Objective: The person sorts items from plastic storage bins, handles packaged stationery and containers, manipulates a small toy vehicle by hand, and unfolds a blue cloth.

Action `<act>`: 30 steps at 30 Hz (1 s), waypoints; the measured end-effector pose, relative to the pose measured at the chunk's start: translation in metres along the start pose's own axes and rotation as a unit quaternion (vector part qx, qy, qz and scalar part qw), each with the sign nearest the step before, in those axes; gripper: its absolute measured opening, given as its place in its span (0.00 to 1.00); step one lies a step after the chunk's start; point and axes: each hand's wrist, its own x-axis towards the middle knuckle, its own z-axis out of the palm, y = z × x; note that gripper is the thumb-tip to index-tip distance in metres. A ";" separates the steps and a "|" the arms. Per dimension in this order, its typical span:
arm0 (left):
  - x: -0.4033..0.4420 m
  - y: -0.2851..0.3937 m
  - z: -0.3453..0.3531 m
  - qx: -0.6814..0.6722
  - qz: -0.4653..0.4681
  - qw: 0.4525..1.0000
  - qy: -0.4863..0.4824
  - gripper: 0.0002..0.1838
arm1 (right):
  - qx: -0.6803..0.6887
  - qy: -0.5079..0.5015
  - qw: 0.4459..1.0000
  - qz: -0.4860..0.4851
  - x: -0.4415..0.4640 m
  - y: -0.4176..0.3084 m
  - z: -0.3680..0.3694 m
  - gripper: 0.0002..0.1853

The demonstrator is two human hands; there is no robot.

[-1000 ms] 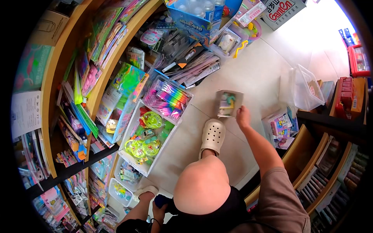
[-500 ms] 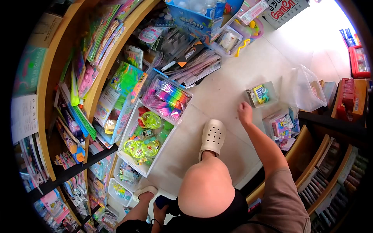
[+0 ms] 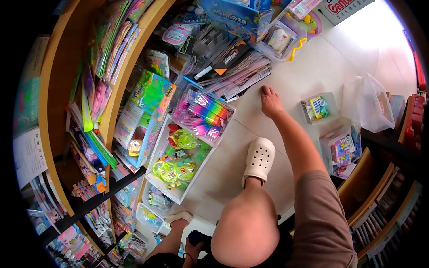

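Observation:
My right hand [image 3: 271,103] reaches over the floor just right of a stack of flat packages [image 3: 250,73], apart from it. Its fingers point forward, nothing visible in them. Left of it stands a clear box of rainbow-striped and pink items [image 3: 203,111]. Below that, a white bin [image 3: 181,196] holds bright green-yellow toys [image 3: 176,169]. Low in the view, my left hand [image 3: 193,251] is closed around a dark blue, cloth-like thing [image 3: 197,237] beside my knee; its fingers are partly hidden.
Crowded shelves [image 3: 105,120] stand on the left. On the right are a small grey box [image 3: 331,117] with a yellow-and-teal package, an overturned-looking translucent bin [image 3: 375,109], a clear box of packages [image 3: 328,145] and more shelving [image 3: 371,190]. My cream clog [image 3: 259,158] rests on the floor.
My right hand has moved away from the small grey box, forward and left to the flat packages. The view has shifted slightly. My left hand stays by the knee with the dark blue thing.

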 end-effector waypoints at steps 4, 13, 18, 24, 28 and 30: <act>0.015 -0.015 0.005 -0.007 0.019 1.000 -0.013 0.29 | -0.034 0.039 0.997 -0.056 -0.041 0.008 0.011 0.22; 0.003 0.032 0.009 0.017 -0.018 0.999 -0.023 0.28 | 0.020 0.053 0.996 0.065 0.004 0.046 -0.010 0.27; 0.005 0.039 0.008 0.020 -0.031 0.999 -0.017 0.27 | -0.037 -0.004 0.998 0.058 0.020 0.041 -0.022 0.28; 0.006 0.037 0.012 0.002 -0.013 1.000 -0.019 0.27 | -0.097 0.032 0.995 -0.016 0.001 0.041 -0.015 0.22; 0.007 0.034 0.014 0.015 -0.012 1.000 -0.016 0.27 | -0.102 0.042 0.989 -0.094 -0.030 0.042 -0.016 0.19; 0.007 0.031 0.016 0.009 -0.011 1.000 -0.019 0.27 | -0.076 0.043 0.989 -0.122 -0.045 0.041 -0.013 0.18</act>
